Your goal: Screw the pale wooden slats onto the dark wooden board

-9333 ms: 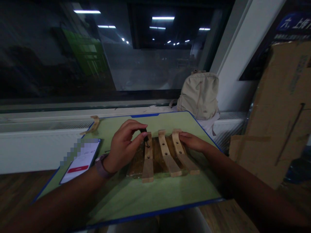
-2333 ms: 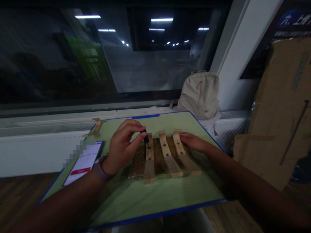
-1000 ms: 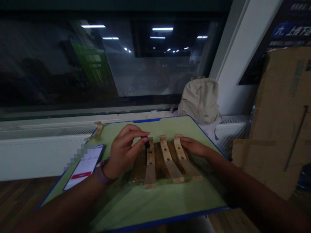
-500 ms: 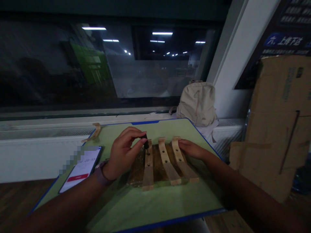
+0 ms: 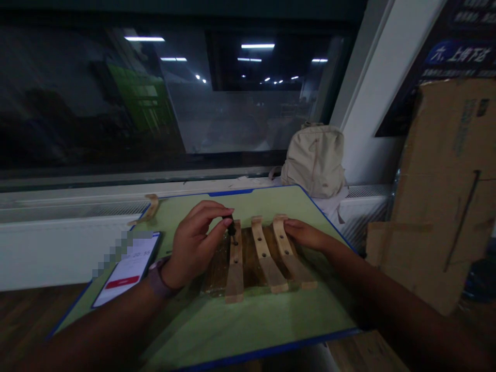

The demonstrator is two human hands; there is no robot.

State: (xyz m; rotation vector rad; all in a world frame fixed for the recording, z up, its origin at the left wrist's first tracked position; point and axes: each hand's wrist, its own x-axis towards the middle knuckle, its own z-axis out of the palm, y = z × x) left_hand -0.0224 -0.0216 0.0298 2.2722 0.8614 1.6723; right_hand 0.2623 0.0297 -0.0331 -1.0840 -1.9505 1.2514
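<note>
From where I stand, the person seems to be in the middle of working the upper hole of the left wooden strip (image 5: 234, 276), which lies across a brown block (image 5: 250, 266) on the green worktop (image 5: 201, 333). The left hand (image 5: 196, 247) has its thumb and first finger pinching the dark handle of a small tool (image 5: 231, 227); this tool leans a little, and its thin end is at the hole, but how deep it goes I cannot tell. The right hand (image 5: 308, 235) has its fingers against the upper edge of the right wooden strip (image 5: 296, 266); whether they are gripping it or only resting there, I cannot tell. In my judgement, the next move calls for a small, careful turn of the tool in line with the hole, with the block held quiet. Now I count: three wooden strips on the block, including the middle wooden strip (image 5: 274, 271), and a fourth wooden strip (image 5: 152, 207) at the far left corner of the worktop; two holes in each of the three, so six; one tool, one block, one phone (image 5: 126, 271) beside the left forearm, and one backpack (image 5: 315, 163) behind the worktop
</note>
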